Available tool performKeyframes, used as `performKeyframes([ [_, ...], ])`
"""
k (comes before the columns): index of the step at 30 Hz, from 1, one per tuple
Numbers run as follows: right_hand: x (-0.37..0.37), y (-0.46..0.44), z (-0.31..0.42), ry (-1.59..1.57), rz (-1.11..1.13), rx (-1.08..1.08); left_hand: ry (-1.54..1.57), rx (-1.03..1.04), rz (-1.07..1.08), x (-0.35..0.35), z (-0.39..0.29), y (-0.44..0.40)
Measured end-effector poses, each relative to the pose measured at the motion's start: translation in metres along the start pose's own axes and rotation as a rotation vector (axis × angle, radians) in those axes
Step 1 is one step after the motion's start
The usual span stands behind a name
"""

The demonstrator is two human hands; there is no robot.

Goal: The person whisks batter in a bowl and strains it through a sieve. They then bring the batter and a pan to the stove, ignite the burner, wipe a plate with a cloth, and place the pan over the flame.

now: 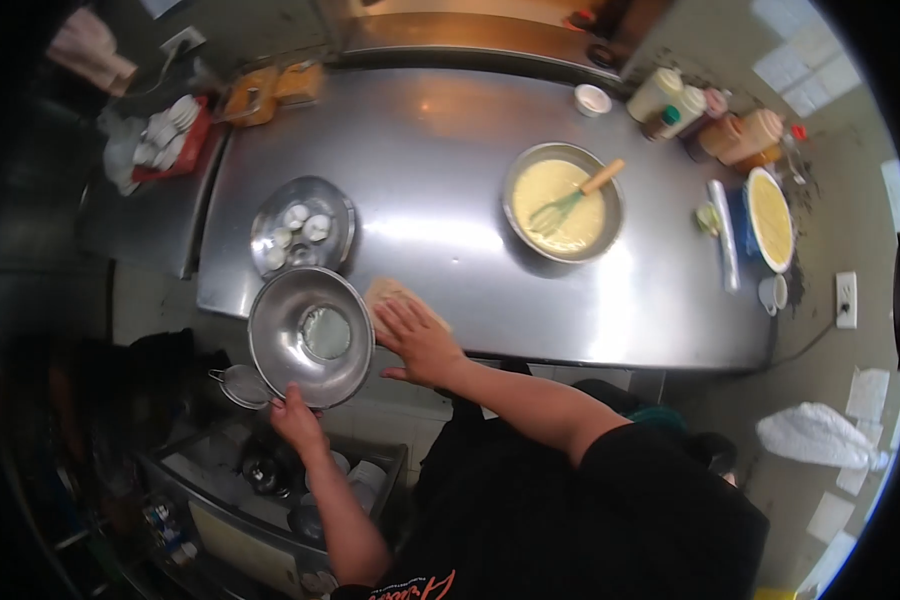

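Note:
My left hand point(298, 422) grips the rim of a metal mixing bowl point(268, 335), held off the table's front edge. A small round patch of pale stuff or shine shows at the bowl's bottom. Beside the bowl, by the same hand, is a small mesh strainer point(242, 387); whether my fingers also hold it I cannot tell. My right hand point(418, 338) lies flat with fingers stretched over a beige cloth point(382, 292) at the edge of the steel table point(430, 180). Behind the held bowl sits a metal dish point(335, 205) with several eggshells point(315, 228).
A bowl of yellow batter point(515, 215) holds a whisk point(602, 178). Squeeze bottles point(655, 95) line the right wall, near a blue-rimmed tub point(770, 220) and a white cup point(773, 294). A red basket point(195, 150) stands at left. Below is a tub of dishes point(395, 470).

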State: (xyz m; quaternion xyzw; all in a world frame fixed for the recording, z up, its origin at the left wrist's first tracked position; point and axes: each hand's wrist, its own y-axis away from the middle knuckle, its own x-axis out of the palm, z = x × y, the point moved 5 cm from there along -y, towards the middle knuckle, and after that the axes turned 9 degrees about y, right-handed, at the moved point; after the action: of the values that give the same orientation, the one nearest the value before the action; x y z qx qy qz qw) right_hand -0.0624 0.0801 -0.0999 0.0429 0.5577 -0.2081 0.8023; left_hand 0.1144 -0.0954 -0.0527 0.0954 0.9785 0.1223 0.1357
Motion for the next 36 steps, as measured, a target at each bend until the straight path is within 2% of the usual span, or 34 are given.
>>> performKeyframes([
  [2,-0.034,0.062,-0.036,0.018,-0.003,0.188,-0.03,0.04,0.071,0.022,-0.005,0.003],
  [6,-0.1,0.226,-0.123,0.291,0.028,0.638,-0.122,0.029,0.187,0.075,0.002,0.012],
  [8,-0.133,0.299,-0.154,0.389,0.112,0.852,-0.179,-0.001,0.244,0.101,0.006,0.019],
  [11,-0.153,0.388,-0.198,0.515,0.114,1.003,-0.217,0.35,0.306,0.132,0.016,0.019],
  [14,-0.172,0.398,-0.221,0.458,0.013,1.057,-0.376,0.35,0.282,0.15,0.008,0.027],
  [17,-0.199,0.355,-0.254,0.137,-0.167,1.262,-0.381,0.316,0.206,0.149,0.002,0.025],
  [20,-0.226,0.268,-0.277,0.04,-0.492,0.854,-0.344,0.29,0.142,0.138,-0.004,0.031],
  [22,-0.259,0.195,-0.262,0.233,-0.382,0.68,-0.258,0.335,0.017,0.12,0.01,0.026],
  [23,-0.262,0.169,-0.267,0.256,-0.373,0.561,-0.332,0.379,-0.008,0.112,0.003,0.032],
  [26,-0.249,0.117,-0.306,0.242,-0.165,0.473,-0.158,0.354,-0.014,0.119,-0.036,0.089],
  [27,-0.235,0.109,-0.326,0.185,-0.195,0.464,-0.255,0.384,0.111,0.132,-0.021,0.091],
  [28,-0.239,0.097,-0.326,0.123,-0.072,0.419,-0.234,0.267,0.235,0.152,-0.025,0.114],
  [29,-0.243,0.089,-0.323,0.07,0.059,0.371,-0.05,0.244,0.376,0.176,-0.01,0.131],
  [30,-0.236,0.094,-0.335,0.131,-0.078,0.234,0.327,0.149,0.599,0.207,0.007,0.147],
  [31,-0.232,0.096,-0.339,0.137,-0.03,0.265,0.283,0.242,0.777,0.235,0.026,0.16],
  [32,-0.219,0.101,-0.35,0.111,-0.017,0.171,0.084,0.572,0.872,0.254,0.035,0.17],
  [33,-0.212,0.107,-0.35,0.198,-0.044,0.145,-0.126,0.421,0.863,0.258,0.004,0.192],
  [34,-0.211,0.111,-0.34,0.231,0.069,0.163,-0.27,0.54,0.853,0.286,0.035,0.188],
  [35,-0.209,0.124,-0.335,0.14,0.021,0.191,-0.287,0.505,0.916,0.295,0.037,0.189],
  [36,-0.22,0.134,-0.314,0.046,0.032,0.24,-0.377,0.452,0.892,0.294,0.022,0.195],
])
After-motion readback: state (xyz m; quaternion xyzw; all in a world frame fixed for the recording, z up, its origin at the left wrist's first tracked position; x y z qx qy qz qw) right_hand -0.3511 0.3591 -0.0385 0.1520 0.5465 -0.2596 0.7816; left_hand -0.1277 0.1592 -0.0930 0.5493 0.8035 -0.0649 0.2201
